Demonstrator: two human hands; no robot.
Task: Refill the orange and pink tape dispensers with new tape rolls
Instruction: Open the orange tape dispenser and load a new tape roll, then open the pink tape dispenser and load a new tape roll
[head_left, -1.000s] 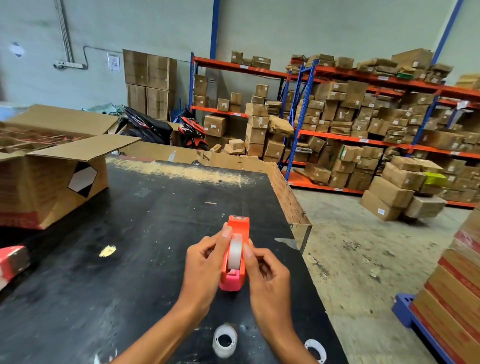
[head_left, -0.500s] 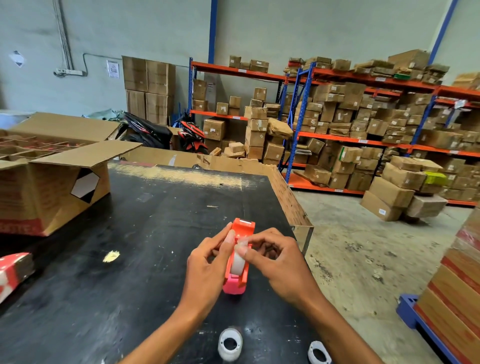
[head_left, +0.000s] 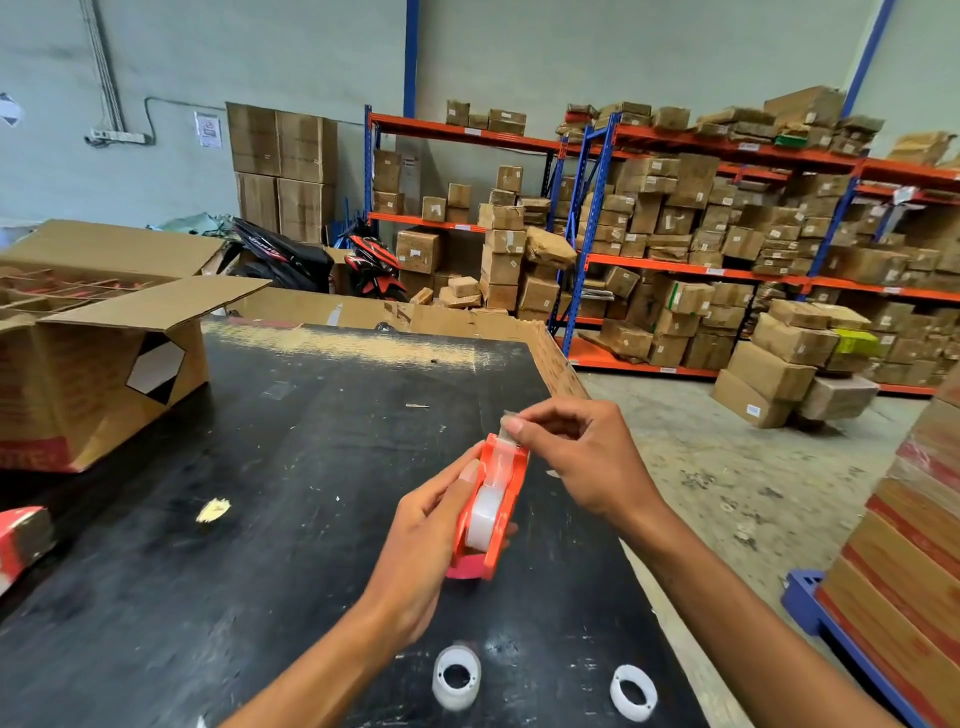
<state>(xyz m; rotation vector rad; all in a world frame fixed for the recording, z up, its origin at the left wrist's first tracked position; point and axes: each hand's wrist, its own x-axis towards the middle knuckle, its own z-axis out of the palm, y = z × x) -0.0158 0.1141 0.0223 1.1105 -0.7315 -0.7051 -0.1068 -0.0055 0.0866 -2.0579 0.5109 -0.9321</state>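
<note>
- Orange dispenser (head_left: 491, 512), at 6 o'clock on the table (head_left: 260, 467), is gripped by the left hand (head_left: 421, 551); roll seated.
- Tape end (head_left: 505, 422) is pinched by the right hand (head_left: 582, 457).
- Spare roll (head_left: 457, 677) lies at 6 o'clock; the pink refill is judged outstanding.

The left hand (head_left: 423, 540) hides the orange dispenser's (head_left: 506, 499) near side; a red-and-white object (head_left: 21, 540) at nine o'clock is edge-cropped, unidentifiable.

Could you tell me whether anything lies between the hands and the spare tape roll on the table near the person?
Nothing visible does: the spare roll lies on bare black tabletop just below the left hand.
</note>
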